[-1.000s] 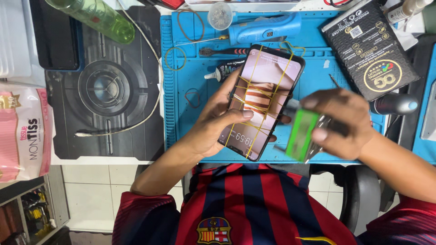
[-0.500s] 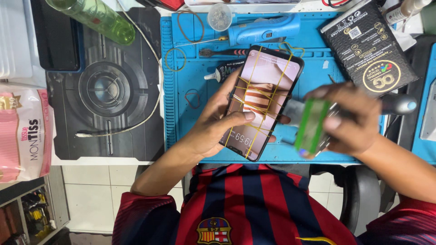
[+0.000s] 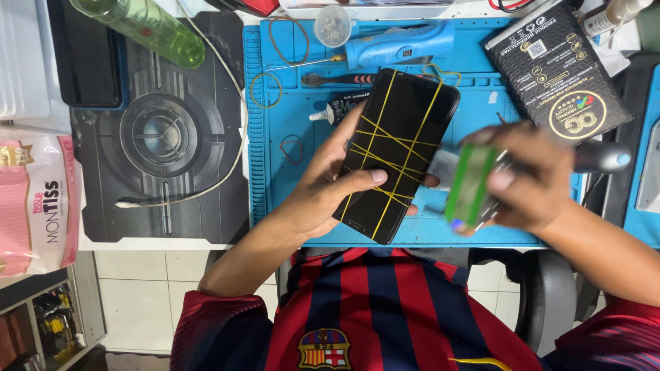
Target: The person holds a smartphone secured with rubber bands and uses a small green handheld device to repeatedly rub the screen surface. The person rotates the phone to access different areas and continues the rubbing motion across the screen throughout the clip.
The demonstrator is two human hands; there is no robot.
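Two hands: left hand (image 3: 323, 196) grip closed round banded phone (image 3: 397, 152); right hand (image 3: 529, 178) grip pinching green card (image 3: 470, 185).

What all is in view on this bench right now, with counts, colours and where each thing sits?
phone: 1, black, bound with yellow rubber bands, held over the blue mat
blue mat: 1, centre of bench
green card: 1, blurred, right of phone
black box: 1, top right
blue tool: 1, top of mat
loose rubber bands: several, mat's left part
green bottle: 1, top left
black pad: 1, left of mat
tissue pack: 1, pink, far left
left hand: holds phone
right hand: holds green card
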